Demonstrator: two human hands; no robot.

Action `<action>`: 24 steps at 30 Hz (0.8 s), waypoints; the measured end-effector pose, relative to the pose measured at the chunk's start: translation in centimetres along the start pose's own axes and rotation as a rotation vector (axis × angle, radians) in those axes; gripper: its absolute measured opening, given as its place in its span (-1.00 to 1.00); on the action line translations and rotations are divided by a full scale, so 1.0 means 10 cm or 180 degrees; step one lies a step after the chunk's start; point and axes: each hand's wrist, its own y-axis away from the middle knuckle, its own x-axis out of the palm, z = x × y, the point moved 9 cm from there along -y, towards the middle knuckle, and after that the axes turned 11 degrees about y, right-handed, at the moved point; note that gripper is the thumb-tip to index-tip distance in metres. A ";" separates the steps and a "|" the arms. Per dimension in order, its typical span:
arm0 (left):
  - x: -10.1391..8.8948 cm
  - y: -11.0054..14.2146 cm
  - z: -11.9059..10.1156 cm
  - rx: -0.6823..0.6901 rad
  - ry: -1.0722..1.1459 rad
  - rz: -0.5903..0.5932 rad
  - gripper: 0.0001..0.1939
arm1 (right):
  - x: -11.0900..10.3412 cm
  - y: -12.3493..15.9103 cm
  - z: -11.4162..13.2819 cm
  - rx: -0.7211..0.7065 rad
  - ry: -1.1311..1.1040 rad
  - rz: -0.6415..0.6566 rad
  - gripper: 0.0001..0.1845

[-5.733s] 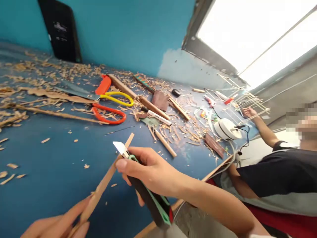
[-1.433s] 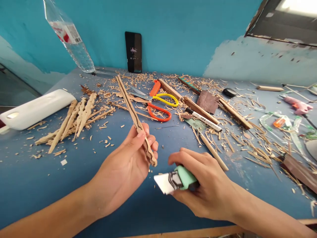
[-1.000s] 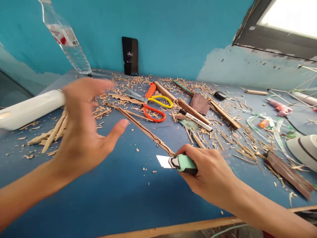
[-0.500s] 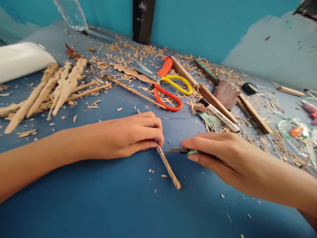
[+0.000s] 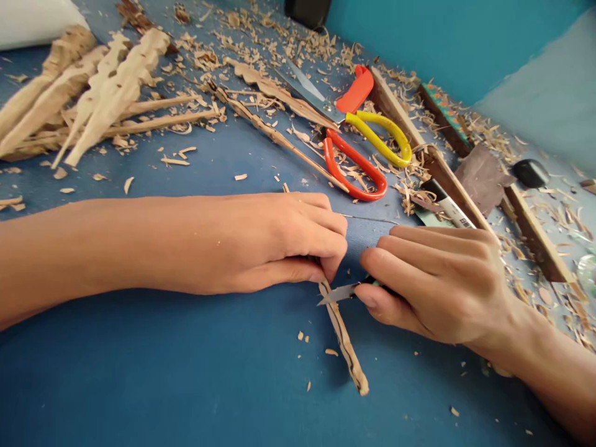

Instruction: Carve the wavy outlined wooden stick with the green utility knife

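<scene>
Looks partway through shaping, judging by the wooden strip (image 5: 343, 340): bears a dark, wavy line along the near stretch, with a slightly uneven edge alongside. Probably needs more paring near that line before resembling the carved pieces (image 5: 121, 81) heaped at far left, with their notched, tapering outlines. Can't judge the stretch hidden beneath the left hand (image 5: 298, 233). Shows just a few loose chips (image 5: 300, 336) beside the strip, suggesting modest cutting on this part.

Lies low over the bench (image 5: 177, 379), between the hands and reaching nearer than both; cannot tell whether resting flat or slightly raised at the near end. Points that end nearward and a little right, and pokes a thin tip out past the far side of the left hand, farther left; so runs mainly near to far, on a slant.

Pinches the strip in the left hand, fingers curled down and closed. Grips a knife (image 5: 339, 293) in the right hand (image 5: 437, 279), fingers folded around a mostly hidden handle. Crosses the strip with the blade, tip leftward, just near of the left fingertips; can't tell whether biting into wood.
</scene>
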 end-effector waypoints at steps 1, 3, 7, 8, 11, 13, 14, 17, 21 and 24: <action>-0.01 -0.02 -0.01 -0.0006 0.0076 -0.0031 -0.74 | 0.01 0.01 0.01 -0.0027 0.0035 0.0001 -0.42; -0.03 -0.05 -0.03 -0.0061 0.0221 -0.0137 -0.73 | 0.03 0.03 0.02 -0.0054 0.0054 0.0022 -0.42; -0.04 -0.11 -0.04 -0.0262 0.0224 -0.0217 -0.69 | 0.01 0.05 0.00 -0.0065 0.0077 -0.0031 -0.42; -0.03 -0.12 -0.05 -0.0255 0.0171 -0.0201 -0.69 | 0.01 0.04 0.00 -0.0062 0.0064 -0.0027 -0.42; -0.04 -0.13 -0.07 -0.0172 0.0088 -0.0208 -0.71 | 0.02 0.04 0.00 -0.0082 -0.0025 0.0030 -0.40; -0.04 -0.12 -0.05 -0.0152 0.0093 -0.0224 -0.71 | 0.02 0.04 0.00 -0.0067 -0.0019 0.0033 -0.38; -0.04 -0.12 -0.05 -0.0130 0.0110 -0.0240 -0.71 | 0.01 0.04 0.00 -0.0060 0.0001 0.0029 -0.38; -0.05 -0.11 -0.04 -0.0165 0.0193 -0.0277 -0.67 | 0.01 0.04 0.01 -0.0075 0.0080 0.0046 -0.39; -0.03 -0.12 -0.06 -0.0169 0.0309 -0.0281 -0.62 | -0.04 0.05 0.04 -0.0126 0.0289 0.0014 -0.47; -0.03 -0.11 -0.03 -0.0262 0.0316 -0.0295 -0.61 | -0.05 0.06 0.08 -0.0168 0.0425 0.0009 -0.51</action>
